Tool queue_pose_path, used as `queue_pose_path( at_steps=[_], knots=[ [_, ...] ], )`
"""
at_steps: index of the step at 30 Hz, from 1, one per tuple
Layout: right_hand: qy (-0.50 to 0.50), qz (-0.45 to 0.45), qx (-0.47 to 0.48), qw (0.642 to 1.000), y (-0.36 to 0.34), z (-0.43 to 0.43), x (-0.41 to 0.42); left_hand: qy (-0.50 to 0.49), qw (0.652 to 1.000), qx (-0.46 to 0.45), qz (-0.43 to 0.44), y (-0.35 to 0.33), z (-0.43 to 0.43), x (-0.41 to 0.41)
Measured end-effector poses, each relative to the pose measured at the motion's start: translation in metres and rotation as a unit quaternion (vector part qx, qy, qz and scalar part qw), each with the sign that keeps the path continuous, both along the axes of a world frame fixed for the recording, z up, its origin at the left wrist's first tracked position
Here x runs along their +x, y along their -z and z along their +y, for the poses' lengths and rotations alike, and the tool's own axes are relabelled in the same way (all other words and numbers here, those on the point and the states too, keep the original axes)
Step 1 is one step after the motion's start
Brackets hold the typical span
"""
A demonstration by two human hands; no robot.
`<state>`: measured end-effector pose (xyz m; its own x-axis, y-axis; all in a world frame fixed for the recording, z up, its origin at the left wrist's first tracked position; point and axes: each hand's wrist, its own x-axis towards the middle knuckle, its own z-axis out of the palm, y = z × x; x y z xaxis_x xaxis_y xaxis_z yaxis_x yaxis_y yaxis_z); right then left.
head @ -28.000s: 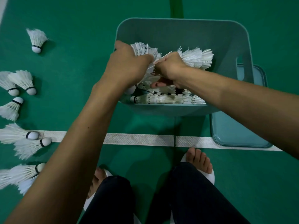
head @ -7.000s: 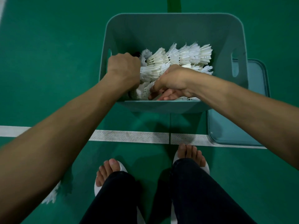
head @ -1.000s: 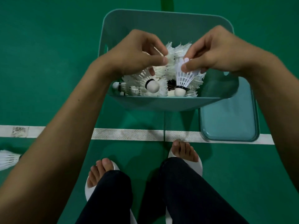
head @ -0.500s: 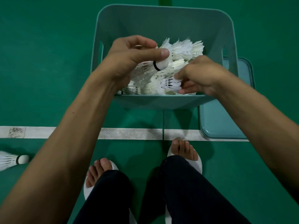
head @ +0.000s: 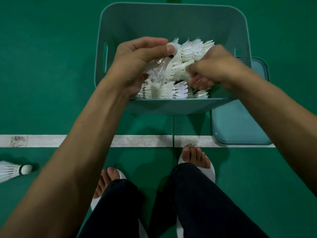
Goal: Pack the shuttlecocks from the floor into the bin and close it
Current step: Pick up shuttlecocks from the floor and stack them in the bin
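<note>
A teal plastic bin [head: 173, 18] stands open on the green floor, holding several white feather shuttlecocks [head: 178, 90]. Over the bin my left hand [head: 137, 60] pinches the cork of one shuttlecock [head: 164, 66] between thumb and forefinger, its feathers pointing down toward me. My right hand [head: 214, 69] is inside the bin with fingers curled among the feathers, blurred; what it holds is unclear. The bin's flat teal lid [head: 240, 124] lies on the floor at the bin's right side. One shuttlecock [head: 13, 170] lies on the floor at the far left.
A white court line [head: 142, 140] crosses the floor between the bin and my feet [head: 195, 158], which are in white sandals. Green floor stretches to the left and right of the bin.
My left hand has turned the pinched shuttlecock so its cork sits higher. My right hand has moved a little up and right inside the bin, over the pile.
</note>
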<state>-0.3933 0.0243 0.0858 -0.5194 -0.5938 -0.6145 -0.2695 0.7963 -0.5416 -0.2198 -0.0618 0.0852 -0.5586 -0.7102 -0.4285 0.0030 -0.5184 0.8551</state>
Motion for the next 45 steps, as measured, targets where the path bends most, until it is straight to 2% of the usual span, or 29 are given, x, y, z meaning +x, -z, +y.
queue_pose_path(
  at_steps=[2, 4, 7, 9, 13, 15, 17, 18, 20, 22, 24, 26, 29, 32, 36, 39, 42, 45],
  knots=[
    [0.011, 0.002, -0.040, 0.999, -0.017, 0.006, -0.002, -0.043, 0.998, 0.046, 0.029, -0.003, 0.002, -0.007],
    [0.023, -0.121, -0.044, 0.991, -0.032, 0.010, 0.004, -0.088, 0.989, 0.091, 0.081, -0.007, 0.009, -0.020],
    [0.090, -0.361, -0.053, 0.927, -0.040, 0.013, 0.010, -0.120, 0.981, 0.104, 0.114, -0.011, 0.024, -0.039],
    [0.152, -0.416, -0.080, 0.893, -0.038, 0.014, 0.006, -0.121, 0.988, 0.055, 0.082, -0.012, 0.026, -0.044],
    [0.249, -0.378, -0.141, 0.881, -0.030, 0.021, -0.007, -0.058, 0.991, -0.109, -0.055, -0.012, 0.019, -0.039],
    [0.255, -0.362, -0.166, 0.881, -0.029, 0.024, -0.017, -0.012, 0.981, -0.173, -0.092, -0.010, 0.017, -0.039],
    [0.238, -0.313, -0.187, 0.900, -0.030, 0.028, -0.026, 0.039, 0.968, -0.217, -0.119, -0.010, 0.013, -0.038],
    [0.217, -0.253, -0.197, 0.922, -0.032, 0.031, -0.031, 0.074, 0.956, -0.242, -0.147, -0.010, 0.011, -0.036],
    [0.135, -0.030, -0.191, 0.972, -0.040, 0.035, -0.038, 0.154, 0.917, -0.296, -0.217, -0.009, 0.005, -0.034],
    [0.026, 0.185, -0.137, 0.973, -0.044, 0.037, -0.038, 0.222, 0.864, -0.356, -0.279, -0.003, 0.004, -0.032],
    [-0.052, 0.278, -0.073, 0.956, -0.044, 0.034, -0.027, 0.261, 0.810, -0.410, -0.328, 0.005, 0.005, -0.031],
    [-0.106, 0.314, -0.020, 0.943, -0.037, 0.028, -0.013, 0.276, 0.783, -0.428, -0.358, 0.012, 0.005, -0.031],
    [-0.160, 0.306, 0.010, 0.938, -0.021, 0.020, 0.003, 0.292, 0.761, -0.435, -0.383, 0.018, 0.005, -0.027],
    [-0.138, 0.257, 0.008, 0.957, -0.004, 0.017, 0.007, 0.300, 0.749, -0.447, -0.388, 0.023, 0.006, -0.023],
    [-0.046, 0.083, -0.007, 0.995, 0.004, 0.016, 0.002, 0.303, 0.747, -0.447, -0.388, 0.027, 0.004, -0.022],
    [0.038, -0.059, -0.006, 0.998, 0.005, 0.012, -0.003, 0.297, 0.749, -0.446, -0.391, 0.029, 0.000, -0.024],
    [0.026, -0.074, 0.029, 0.997, 0.011, 0.007, -0.005, 0.293, 0.745, -0.452, -0.393, 0.032, -0.001, -0.026],
    [-0.012, -0.026, 0.033, 0.999, 0.013, 0.003, -0.004, 0.294, 0.743, -0.456, -0.392, 0.036, 0.000, -0.027]
  ],
)
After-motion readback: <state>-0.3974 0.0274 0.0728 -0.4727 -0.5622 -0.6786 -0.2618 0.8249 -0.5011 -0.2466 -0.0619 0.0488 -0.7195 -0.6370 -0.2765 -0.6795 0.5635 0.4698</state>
